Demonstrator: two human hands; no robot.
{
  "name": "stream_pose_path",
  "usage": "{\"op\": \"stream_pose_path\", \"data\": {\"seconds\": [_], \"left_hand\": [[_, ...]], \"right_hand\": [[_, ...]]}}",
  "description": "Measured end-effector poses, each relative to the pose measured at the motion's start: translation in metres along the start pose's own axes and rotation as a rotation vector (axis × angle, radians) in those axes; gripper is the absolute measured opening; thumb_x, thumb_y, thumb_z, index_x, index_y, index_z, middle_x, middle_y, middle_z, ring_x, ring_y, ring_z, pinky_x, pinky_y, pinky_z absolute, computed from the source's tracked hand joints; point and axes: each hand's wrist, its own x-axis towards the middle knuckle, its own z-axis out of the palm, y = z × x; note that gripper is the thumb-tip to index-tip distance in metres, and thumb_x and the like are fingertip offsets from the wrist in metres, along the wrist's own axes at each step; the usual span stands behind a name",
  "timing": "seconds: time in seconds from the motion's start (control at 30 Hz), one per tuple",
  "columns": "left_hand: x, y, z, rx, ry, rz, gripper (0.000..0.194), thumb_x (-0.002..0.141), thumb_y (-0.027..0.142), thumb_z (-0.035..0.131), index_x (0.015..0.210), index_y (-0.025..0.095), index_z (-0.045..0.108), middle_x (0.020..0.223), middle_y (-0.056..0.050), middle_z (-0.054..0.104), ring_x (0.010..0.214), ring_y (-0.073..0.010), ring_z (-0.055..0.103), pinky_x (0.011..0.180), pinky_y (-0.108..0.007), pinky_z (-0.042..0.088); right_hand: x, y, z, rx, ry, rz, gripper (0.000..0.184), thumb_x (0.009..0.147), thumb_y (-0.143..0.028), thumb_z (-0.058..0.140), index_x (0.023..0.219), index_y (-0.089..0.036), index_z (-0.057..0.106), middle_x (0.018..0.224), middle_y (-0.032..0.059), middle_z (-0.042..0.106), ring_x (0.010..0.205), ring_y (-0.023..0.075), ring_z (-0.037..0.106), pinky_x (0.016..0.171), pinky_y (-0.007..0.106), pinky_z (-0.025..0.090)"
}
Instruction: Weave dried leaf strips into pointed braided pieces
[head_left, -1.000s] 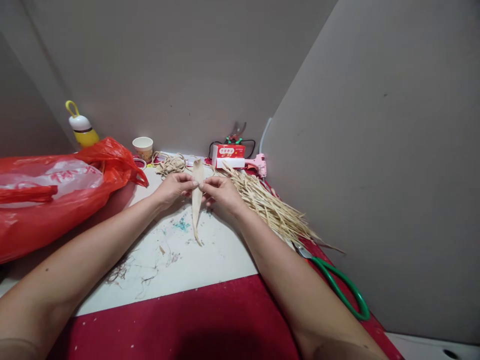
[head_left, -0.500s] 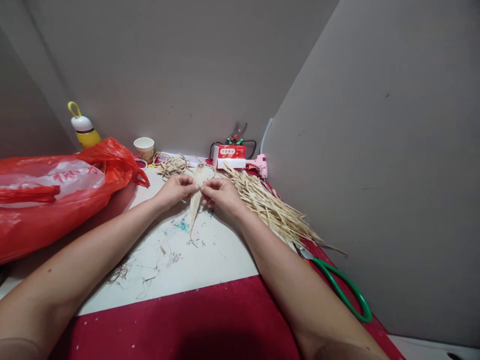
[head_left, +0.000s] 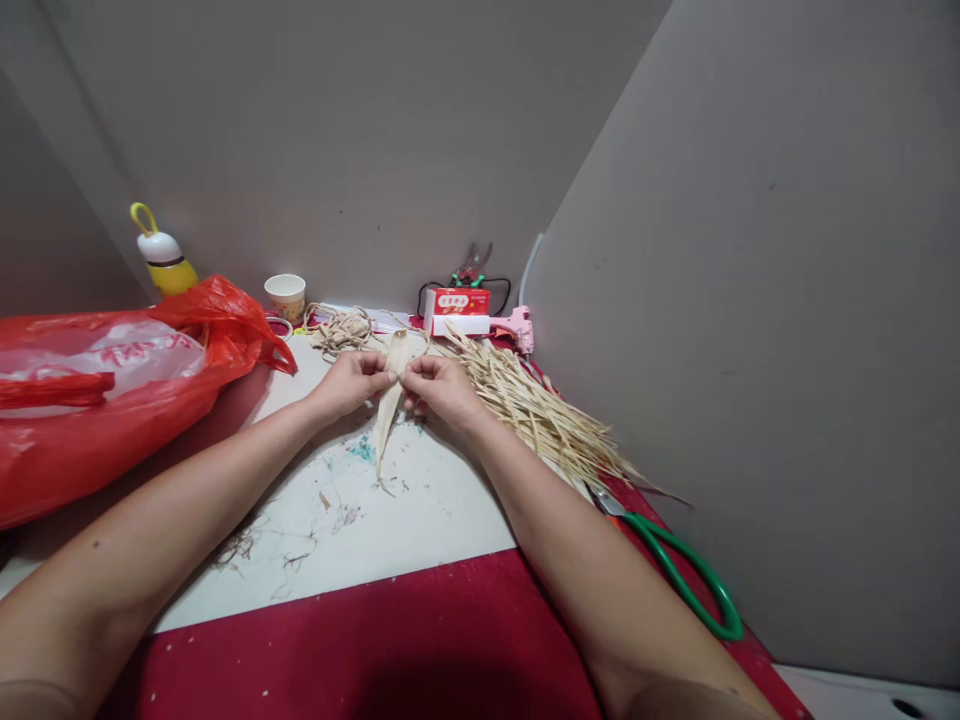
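Observation:
A pale dried husk (head_left: 388, 415), wide at the top and narrowing to a thin tail, hangs between my two hands over the white board (head_left: 420, 520). My left hand (head_left: 358, 378) pinches its left edge between thumb and fingers. From the other side my right hand (head_left: 439, 387) pinches the right edge, the thumbs nearly touching. Just right of my right hand lies a bundle of dried straw-coloured strips (head_left: 536, 400). Behind my left hand is a coil of twisted cord (head_left: 341, 330).
A red plastic bag (head_left: 150, 420) fills the left side, with a yellow bottle (head_left: 169, 265) and paper cup (head_left: 285, 297) behind. At the back stand a red box (head_left: 459, 300) and a pink glue gun (head_left: 519, 328). Green-handled scissors (head_left: 694, 575) lie right, beside the grey wall.
Almost nothing differs. Both hands keep the same pinch on the husk, and the whole view has shifted very slightly.

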Motion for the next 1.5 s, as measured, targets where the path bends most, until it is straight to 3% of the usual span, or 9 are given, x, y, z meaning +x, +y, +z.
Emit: {"op": "stream_pose_path", "data": {"seconds": [0.3, 0.57, 0.7, 0.87, 1.0, 1.1, 1.2, 1.33, 1.5], "left_hand": [[-0.002, 0.006, 0.005, -0.139, 0.040, -0.031, 0.020, 0.064, 0.026, 0.077, 0.066, 0.012, 0.063, 0.057, 0.001, 0.058, 0.050, -0.0072, 0.048, 0.052, -0.021, 0.036], [0.002, 0.006, 0.003, -0.366, 0.023, -0.142, 0.026, 0.066, 0.023, 0.079, 0.073, 0.015, 0.055, 0.064, -0.002, 0.064, 0.054, -0.0108, 0.059, 0.051, -0.022, 0.048], [0.004, 0.006, -0.003, -0.425, 0.029, -0.203, 0.017, 0.072, 0.015, 0.071, 0.073, 0.014, 0.054, 0.061, -0.001, 0.063, 0.047, -0.0085, 0.055, 0.046, -0.020, 0.047], [0.010, 0.001, -0.012, -0.458, 0.140, -0.232, 0.013, 0.072, 0.008, 0.066, 0.071, 0.013, 0.054, 0.059, -0.001, 0.062, 0.045, -0.0072, 0.053, 0.042, -0.017, 0.043], [0.013, -0.002, -0.013, -0.443, 0.217, -0.246, 0.012, 0.072, 0.010, 0.067, 0.073, 0.014, 0.056, 0.063, -0.004, 0.067, 0.047, -0.0087, 0.056, 0.043, -0.018, 0.044], [0.011, -0.001, -0.010, -0.413, 0.200, -0.250, 0.017, 0.070, 0.012, 0.072, 0.073, 0.014, 0.055, 0.069, -0.006, 0.069, 0.051, -0.0104, 0.059, 0.046, -0.020, 0.047], [0.009, 0.001, -0.008, -0.392, 0.145, -0.239, 0.024, 0.063, 0.016, 0.079, 0.070, 0.014, 0.056, 0.067, -0.003, 0.067, 0.054, -0.0096, 0.058, 0.050, -0.021, 0.049], [0.007, 0.002, -0.008, -0.365, 0.102, -0.221, 0.030, 0.057, 0.022, 0.085, 0.066, 0.014, 0.058, 0.054, 0.004, 0.052, 0.048, -0.0056, 0.048, 0.045, -0.018, 0.042], [0.006, 0.002, -0.006, -0.380, 0.040, -0.224, 0.033, 0.055, 0.024, 0.087, 0.063, 0.014, 0.057, 0.053, 0.005, 0.050, 0.047, -0.0050, 0.046, 0.045, -0.017, 0.039]], "right_hand": [[0.004, 0.002, -0.003, -0.011, 0.079, -0.016, 0.015, 0.068, -0.026, 0.066, 0.066, -0.019, 0.053, 0.047, -0.0035, 0.057, 0.039, 0.0103, 0.053, 0.035, 0.018, 0.040], [0.004, -0.007, -0.011, 0.520, 0.033, 0.139, 0.018, 0.071, -0.026, 0.064, 0.077, -0.022, 0.047, 0.065, -0.0010, 0.065, 0.060, 0.0144, 0.064, 0.057, 0.025, 0.053], [0.001, -0.025, -0.025, 0.600, 0.001, 0.162, 0.017, 0.075, -0.024, 0.060, 0.074, -0.022, 0.043, 0.052, -0.0065, 0.046, 0.049, 0.0095, 0.049, 0.048, 0.019, 0.042], [-0.030, -0.083, -0.072, 0.545, 0.031, -0.028, 0.011, 0.085, -0.018, 0.040, 0.075, -0.022, 0.040, 0.056, -0.0087, 0.030, 0.040, 0.0039, 0.021, 0.038, 0.014, 0.014], [-0.070, -0.122, -0.123, 0.098, 0.428, -0.413, 0.013, 0.082, -0.022, 0.049, 0.072, -0.025, 0.041, 0.056, -0.0068, 0.035, 0.037, 0.0057, 0.026, 0.038, 0.021, 0.014], [-0.083, -0.119, -0.152, -0.284, 0.611, -0.454, 0.011, 0.075, -0.024, 0.062, 0.074, -0.025, 0.051, 0.057, -0.0027, 0.050, 0.043, 0.0095, 0.044, 0.042, 0.023, 0.028], [-0.070, -0.094, -0.166, -0.608, 0.530, -0.213, 0.003, 0.073, -0.022, 0.062, 0.073, -0.020, 0.060, 0.058, 0.0005, 0.059, 0.049, 0.0116, 0.053, 0.047, 0.024, 0.036], [-0.040, -0.062, -0.170, -0.962, 0.237, 0.090, 0.003, 0.068, -0.018, 0.066, 0.065, -0.017, 0.066, 0.059, 0.0012, 0.065, 0.055, 0.0134, 0.057, 0.054, 0.024, 0.040], [-0.033, -0.066, -0.146, -0.934, 0.298, -0.096, 0.010, 0.073, -0.024, 0.066, 0.077, -0.018, 0.073, 0.077, 0.0058, 0.073, 0.071, 0.0177, 0.064, 0.066, 0.028, 0.047]]}}
